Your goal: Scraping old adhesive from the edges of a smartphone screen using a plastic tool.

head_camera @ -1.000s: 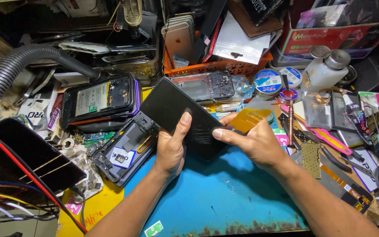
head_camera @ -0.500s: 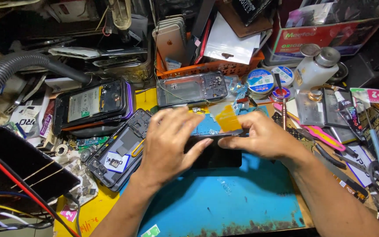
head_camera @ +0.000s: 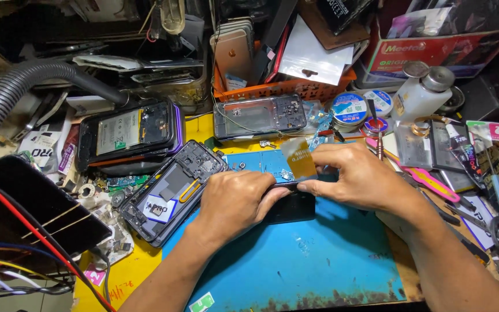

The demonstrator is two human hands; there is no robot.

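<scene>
Bright overhead light on blue mat [head_camera: 295, 260] below hands; soft shadows beneath them; upper corners dim; focus sharp; edges slightly bowed.

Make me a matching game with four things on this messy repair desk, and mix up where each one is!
Things:
1. grey ribbed hose
2. orange plastic basket
3. white plastic bottle
4. dark flat phone screen

Places:
A. held by both hands over the blue mat
B. far left, curving down
C. back middle, full of phone parts
D. right of the round tins

Pairs: 1-B, 2-C, 3-D, 4-A. The left hand and right hand both grip the screen.
</scene>
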